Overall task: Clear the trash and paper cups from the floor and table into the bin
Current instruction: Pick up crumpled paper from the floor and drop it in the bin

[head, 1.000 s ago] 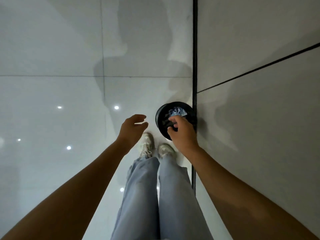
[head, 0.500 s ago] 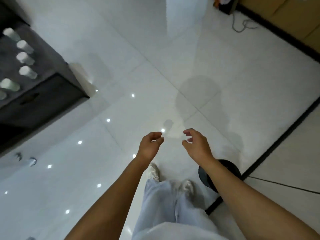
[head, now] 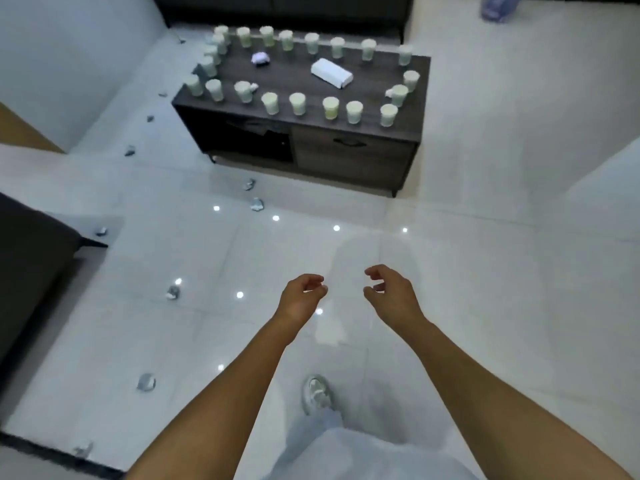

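Observation:
My left hand (head: 300,299) and my right hand (head: 391,296) hang empty over the white tiled floor, fingers loosely curled and apart. Ahead stands a dark wooden table (head: 353,140) with several paper cups (head: 298,103) ringed along its edges, a crumpled paper wad (head: 260,58) and a white folded packet (head: 331,73) in the middle. Crumpled trash bits lie scattered on the floor to my left: one (head: 257,204) before the table, one (head: 172,292) level with my hands, one (head: 146,382) nearer. The bin is out of view.
A dark sofa edge (head: 31,271) fills the left side. More scraps (head: 130,151) trail along the floor beside the white wall at left. A bluish plastic bag (head: 495,8) lies at the far right. My shoe (head: 317,393) is below my hands.
My right hand let go of the blue wad over the bin. My view has turned away from the bin and wall toward the table with cups; both hands are empty.

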